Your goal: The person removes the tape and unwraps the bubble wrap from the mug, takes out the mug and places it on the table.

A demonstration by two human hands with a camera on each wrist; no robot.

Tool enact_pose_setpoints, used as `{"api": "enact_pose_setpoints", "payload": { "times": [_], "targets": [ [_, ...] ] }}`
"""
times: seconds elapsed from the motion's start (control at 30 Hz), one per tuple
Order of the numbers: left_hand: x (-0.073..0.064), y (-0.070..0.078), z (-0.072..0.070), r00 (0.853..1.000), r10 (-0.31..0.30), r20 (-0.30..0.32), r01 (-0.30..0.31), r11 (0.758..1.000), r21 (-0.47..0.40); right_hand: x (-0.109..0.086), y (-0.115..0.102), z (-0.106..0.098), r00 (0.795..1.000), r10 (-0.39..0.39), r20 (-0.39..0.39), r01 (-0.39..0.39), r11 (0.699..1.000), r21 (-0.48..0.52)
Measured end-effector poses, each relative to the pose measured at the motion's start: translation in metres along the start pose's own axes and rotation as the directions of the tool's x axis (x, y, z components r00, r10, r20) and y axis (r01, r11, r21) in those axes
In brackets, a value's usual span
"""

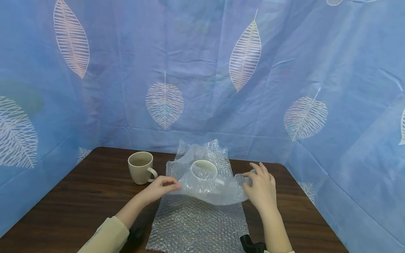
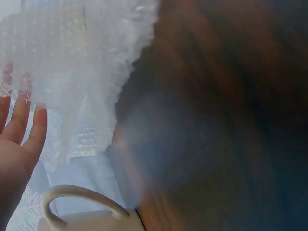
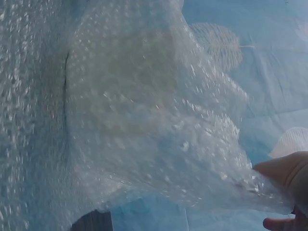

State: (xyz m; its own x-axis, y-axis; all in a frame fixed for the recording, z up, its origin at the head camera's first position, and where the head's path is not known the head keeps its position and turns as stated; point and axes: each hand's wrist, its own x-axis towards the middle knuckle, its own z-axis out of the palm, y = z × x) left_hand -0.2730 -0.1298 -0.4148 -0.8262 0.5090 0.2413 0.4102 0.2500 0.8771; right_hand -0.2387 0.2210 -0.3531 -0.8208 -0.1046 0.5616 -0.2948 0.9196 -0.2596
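Observation:
A sheet of bubble wrap [image 1: 199, 221] lies lengthwise on the table, with a white mug [image 1: 205, 165] upright on it. One layer of the wrap is raised across the front of the mug, which shows blurred through it. At the left of this layer, my left hand [image 1: 159, 189] pinches the edge; in the left wrist view its fingers [image 2: 37, 127] lie against the wrap. On the other side, my right hand [image 1: 262, 191] pinches a corner between thumb and forefinger, the other fingers raised. The right wrist view shows the wrap [image 3: 207, 154] stretched toward that hand.
A second, beige mug [image 1: 139, 174] stands upright at the back left, its handle toward the wrap. The dark wooden table [image 1: 79, 196] ends at a blue leaf-patterned cloth [image 1: 202, 105]. A black object [image 1: 250, 244] sits by the right wrist.

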Motion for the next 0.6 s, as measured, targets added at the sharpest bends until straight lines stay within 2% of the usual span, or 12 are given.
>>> {"api": "enact_pose_setpoints", "payload": {
  "times": [0.1, 0.2, 0.33, 0.4, 0.5, 0.6],
  "targets": [
    [-0.002, -0.002, 0.002, 0.998, -0.058, -0.027, 0.059, 0.997, 0.044, -0.002, 0.002, -0.002, 1.000, -0.007, 0.024, 0.008, 0.999, -0.036],
    [-0.002, -0.005, 0.005, 0.991, -0.101, -0.092, 0.110, 0.989, 0.099, -0.005, 0.004, -0.003, 0.999, -0.023, 0.047, 0.027, 0.997, -0.071],
    [-0.001, -0.005, 0.008, 0.986, -0.077, -0.149, 0.109, 0.969, 0.222, -0.011, 0.006, -0.001, 0.993, -0.069, 0.091, 0.081, 0.987, -0.142],
    [-0.002, -0.003, 0.010, 0.986, -0.079, -0.146, 0.119, 0.950, 0.290, -0.015, 0.007, 0.001, 0.988, -0.094, 0.123, 0.115, 0.978, -0.177],
    [-0.002, 0.002, 0.014, 0.987, -0.115, -0.112, 0.150, 0.915, 0.374, -0.019, 0.007, 0.003, 0.975, -0.111, 0.191, 0.150, 0.968, -0.203],
    [-0.002, 0.004, 0.017, 0.988, -0.143, -0.066, 0.157, 0.901, 0.404, -0.021, 0.006, 0.007, 0.957, -0.115, 0.267, 0.171, 0.965, -0.198]
  ]
}}
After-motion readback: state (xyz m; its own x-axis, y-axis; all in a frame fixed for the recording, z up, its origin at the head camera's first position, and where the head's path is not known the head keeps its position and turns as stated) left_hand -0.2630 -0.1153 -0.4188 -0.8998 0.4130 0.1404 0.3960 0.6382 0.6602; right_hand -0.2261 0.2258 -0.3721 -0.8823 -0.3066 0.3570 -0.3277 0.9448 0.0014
